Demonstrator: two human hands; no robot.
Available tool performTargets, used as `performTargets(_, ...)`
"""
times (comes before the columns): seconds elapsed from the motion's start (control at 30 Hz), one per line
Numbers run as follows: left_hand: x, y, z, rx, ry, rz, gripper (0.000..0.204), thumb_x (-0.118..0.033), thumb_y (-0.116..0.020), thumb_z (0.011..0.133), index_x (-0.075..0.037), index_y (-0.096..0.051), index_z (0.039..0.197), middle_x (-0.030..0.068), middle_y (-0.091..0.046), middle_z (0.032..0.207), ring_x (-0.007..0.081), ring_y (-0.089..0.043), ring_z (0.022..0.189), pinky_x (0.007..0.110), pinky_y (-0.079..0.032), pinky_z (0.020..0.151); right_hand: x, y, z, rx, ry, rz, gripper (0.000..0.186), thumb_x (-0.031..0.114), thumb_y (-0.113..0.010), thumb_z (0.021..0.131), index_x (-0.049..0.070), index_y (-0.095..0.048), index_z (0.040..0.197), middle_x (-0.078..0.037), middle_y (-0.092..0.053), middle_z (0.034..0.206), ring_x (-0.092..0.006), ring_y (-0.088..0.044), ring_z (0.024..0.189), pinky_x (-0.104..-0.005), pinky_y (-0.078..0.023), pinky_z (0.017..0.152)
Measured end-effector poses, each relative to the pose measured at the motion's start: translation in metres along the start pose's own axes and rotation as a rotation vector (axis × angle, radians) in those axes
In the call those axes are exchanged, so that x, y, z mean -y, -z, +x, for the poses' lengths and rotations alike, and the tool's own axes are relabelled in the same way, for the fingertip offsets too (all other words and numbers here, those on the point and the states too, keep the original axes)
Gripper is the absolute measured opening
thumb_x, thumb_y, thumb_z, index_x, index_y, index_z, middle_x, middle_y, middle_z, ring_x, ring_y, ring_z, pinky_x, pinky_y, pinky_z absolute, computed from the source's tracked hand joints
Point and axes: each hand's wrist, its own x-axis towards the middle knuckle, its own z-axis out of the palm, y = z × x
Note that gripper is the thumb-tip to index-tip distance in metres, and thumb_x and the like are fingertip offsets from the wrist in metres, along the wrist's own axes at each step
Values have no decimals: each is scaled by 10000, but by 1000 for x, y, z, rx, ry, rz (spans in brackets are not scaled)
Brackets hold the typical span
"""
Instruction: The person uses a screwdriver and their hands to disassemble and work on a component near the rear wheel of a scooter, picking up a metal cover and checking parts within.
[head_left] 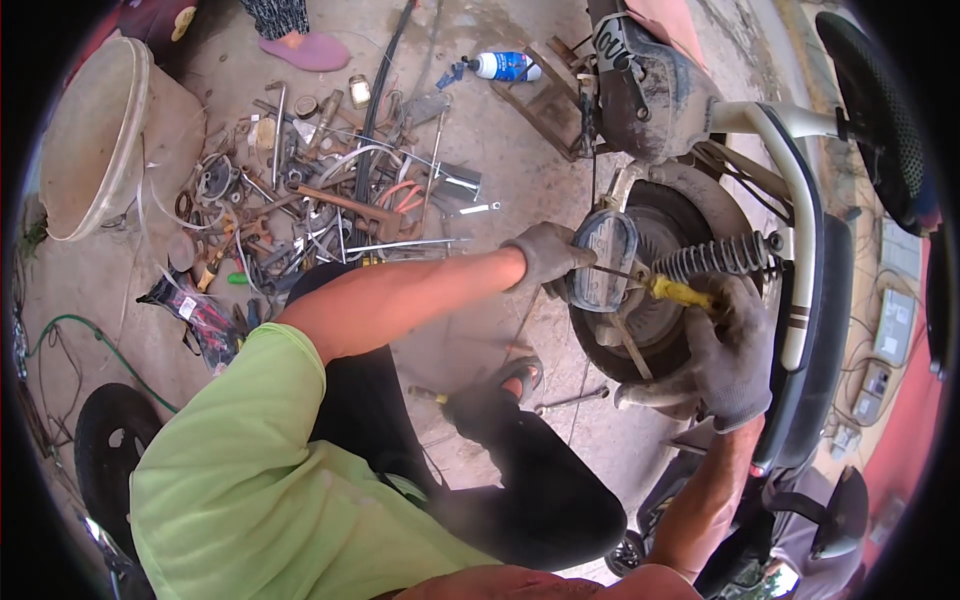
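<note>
My right hand, in a grey work glove, grips the yellow handle of a screwdriver. Its thin shaft points left across an oval, grey-rimmed housing beside the scooter's wheel. My left hand, also gloved, is closed at the left edge of that housing, fingertips by the end of the shaft. What those fingertips pinch, if anything, is hidden. Just above the screwdriver handle lies a coil-spring shock absorber, joined to the scooter's frame.
Loose tools, including a hammer, lie heaped at left, by a large white bucket. A wrench and another screwdriver rest near my foot. A blue-and-white bottle is beyond; another person's pink shoe shows at top left.
</note>
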Motion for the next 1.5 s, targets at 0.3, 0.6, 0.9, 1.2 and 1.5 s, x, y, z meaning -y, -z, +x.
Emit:
performTargets(0.3,-5,1,-7,19,47,-120,485,-403,-722,918,44,-783,1098,162,-777,989,230,-743,911,374,-574,835,-19,-3,26,-82,17,50,261,8,-611,847,-34,-734,1073,-174,-725,997,-286,-721,892,-373,-578,837)
performTargets(0.6,-3,2,-3,8,49,-73,467,-389,-737,911,19,-795,1130,143,-783,1035,212,-725,963,366,-558,879,-24,-10,31,-60,20,-10,247,44,-636,865,-22,-730,1084,-191,-721,1009,-300,-727,885,-381,-578,822)
performTargets(0.9,-1,1,-3,28,51,-158,443,-351,-760,904,17,-797,1148,130,-785,1032,203,-729,936,356,-569,865,-21,-12,28,-52,-7,14,235,29,-647,870,-17,-721,1088,-194,-711,1019,-323,-725,902,-391,-576,831)
performTargets(1.2,-2,1,-3,29,49,-133,460,-362,-762,918,11,-795,1185,134,-788,1041,199,-738,934,355,-584,851,-21,-13,27,-46,-25,6,244,8,-649,871,-12,-724,1103,-195,-710,1037,-326,-726,924,-391,-578,844)
performTargets(1.5,-2,1,-3,31,55,-103,476,-373,-763,924,6,-790,1211,146,-788,1073,208,-743,961,358,-585,874,-14,-13,21,-42,52,-16,234,-12,-649,857,-9,-718,1081,-194,-703,1038,-360,-710,948,-415,-572,859)
